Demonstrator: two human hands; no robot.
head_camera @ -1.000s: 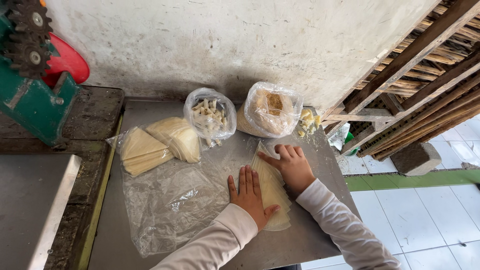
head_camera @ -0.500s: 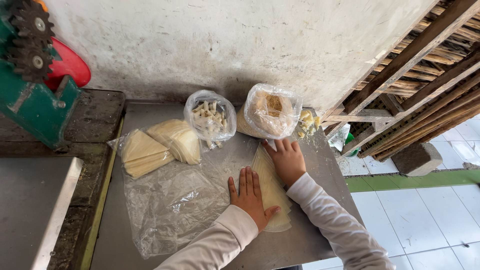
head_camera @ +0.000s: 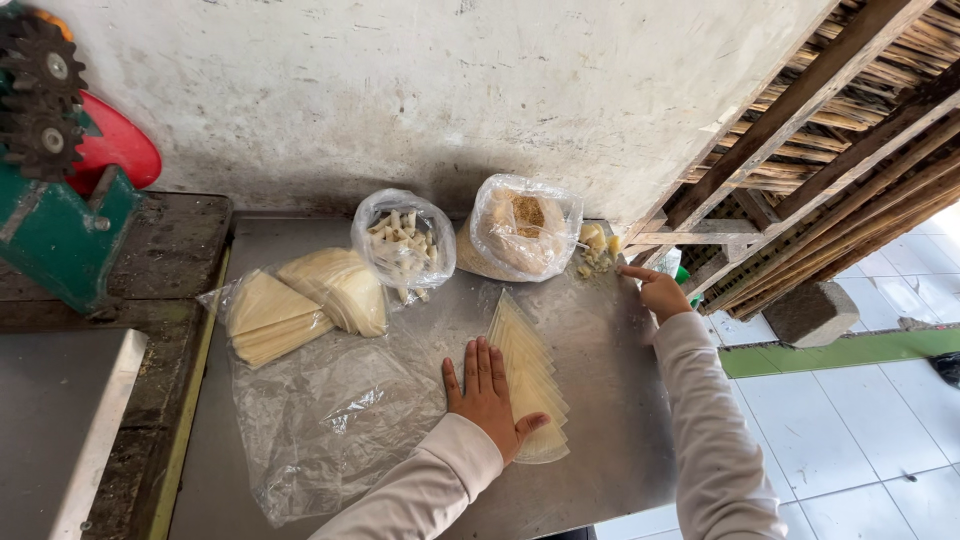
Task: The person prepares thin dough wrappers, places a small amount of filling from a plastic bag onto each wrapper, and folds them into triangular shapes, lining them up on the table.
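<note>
MOVED: right hand (head_camera: 662, 293) off wrapper stack (head_camera: 530, 375) to far-right scraps (head_camera: 596, 250), fingers loose, empty | left hand (head_camera: 488, 393) flat, pinning stack mid-desk (head_camera: 620, 420) | ADVICE: keep palm pressure even.

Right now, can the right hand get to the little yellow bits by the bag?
Probably yes. The right hand lies open on the table, just right of the yellow bits, and nothing sits between them. The bag stands off to the left.

Left hand (head_camera: 487, 395) flat beside fanned wrappers (head_camera: 530, 385), right hand (head_camera: 660, 292) near scraps (head_camera: 596, 250)
</note>
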